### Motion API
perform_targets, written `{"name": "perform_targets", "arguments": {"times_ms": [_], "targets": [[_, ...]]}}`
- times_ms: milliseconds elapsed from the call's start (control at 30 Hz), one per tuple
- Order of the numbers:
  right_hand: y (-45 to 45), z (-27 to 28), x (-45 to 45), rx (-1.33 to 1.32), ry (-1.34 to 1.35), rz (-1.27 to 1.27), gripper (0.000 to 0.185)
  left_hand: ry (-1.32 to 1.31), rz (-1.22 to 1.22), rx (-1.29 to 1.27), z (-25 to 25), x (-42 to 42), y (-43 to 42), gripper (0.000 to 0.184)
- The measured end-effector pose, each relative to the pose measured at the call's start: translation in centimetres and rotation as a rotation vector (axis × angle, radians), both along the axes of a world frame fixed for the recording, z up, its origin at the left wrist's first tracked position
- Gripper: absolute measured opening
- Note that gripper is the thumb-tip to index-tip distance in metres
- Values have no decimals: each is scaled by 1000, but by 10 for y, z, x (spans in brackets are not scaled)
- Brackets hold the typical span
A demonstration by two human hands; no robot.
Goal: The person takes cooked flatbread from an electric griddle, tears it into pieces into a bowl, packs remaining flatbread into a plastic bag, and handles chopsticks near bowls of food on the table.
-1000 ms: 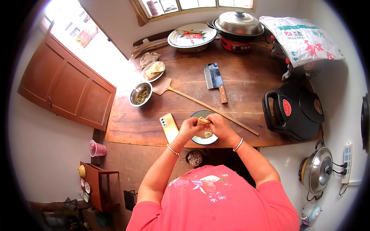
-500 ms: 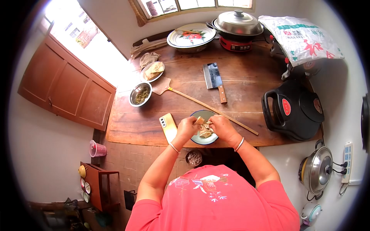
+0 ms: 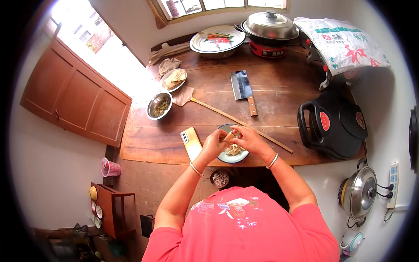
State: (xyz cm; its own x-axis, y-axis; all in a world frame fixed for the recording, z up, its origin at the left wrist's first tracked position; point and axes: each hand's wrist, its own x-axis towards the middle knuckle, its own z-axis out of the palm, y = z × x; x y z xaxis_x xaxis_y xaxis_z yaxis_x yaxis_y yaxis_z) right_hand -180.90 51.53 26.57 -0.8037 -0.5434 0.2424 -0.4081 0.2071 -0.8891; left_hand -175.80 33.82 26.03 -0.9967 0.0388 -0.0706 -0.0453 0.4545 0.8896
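Low in the middle of the frame, a dish (image 3: 228,160) with a blue rim holds torn pieces of flatbread (image 3: 235,150) at the table's edge. Above it, the left hand (image 3: 214,145) is pinched on a piece of bread (image 3: 228,137); the right hand (image 3: 250,139) curves round the same piece, thumb and forefinger parted, though I cannot tell whether its fingers press on it. Left of centre, a steel bowl (image 3: 148,111) contains chopped greens, and touching or just above it a plate (image 3: 163,84) carries folded flatbread (image 3: 176,77). At top centre, a flowered tray (image 3: 205,45) covers a basin and bears chopsticks (image 3: 214,34); to its right stands a lidded pan (image 3: 270,27), contents hidden. Below the table's edge, a small bowl (image 3: 213,180) holds pale bits. Against the frame half a second ago, the hands, then apart over the dish, have closed together at the bread; compared with one second ago, more torn pieces lie in the dish, while cleaver (image 3: 242,87) and phone (image 3: 192,146) lie where they were.
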Motion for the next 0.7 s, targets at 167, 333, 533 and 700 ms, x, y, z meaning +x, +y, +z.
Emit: {"name": "perform_targets", "arguments": {"times_ms": [167,333,533,700], "targets": [[-2,-3,-4,44,-17,43,19,70,-18,50,7,-1,5,25],[-2,-3,1,-48,-148,-20,13,1,-21,-63,7,0,3,21],[-13,-31,0,-475,-562,-54,6,-53,113,142,1,-1,8,20],[-17,-35,2,-617,-725,-144,9,-45,152,215,-4,0,7,20]]}}
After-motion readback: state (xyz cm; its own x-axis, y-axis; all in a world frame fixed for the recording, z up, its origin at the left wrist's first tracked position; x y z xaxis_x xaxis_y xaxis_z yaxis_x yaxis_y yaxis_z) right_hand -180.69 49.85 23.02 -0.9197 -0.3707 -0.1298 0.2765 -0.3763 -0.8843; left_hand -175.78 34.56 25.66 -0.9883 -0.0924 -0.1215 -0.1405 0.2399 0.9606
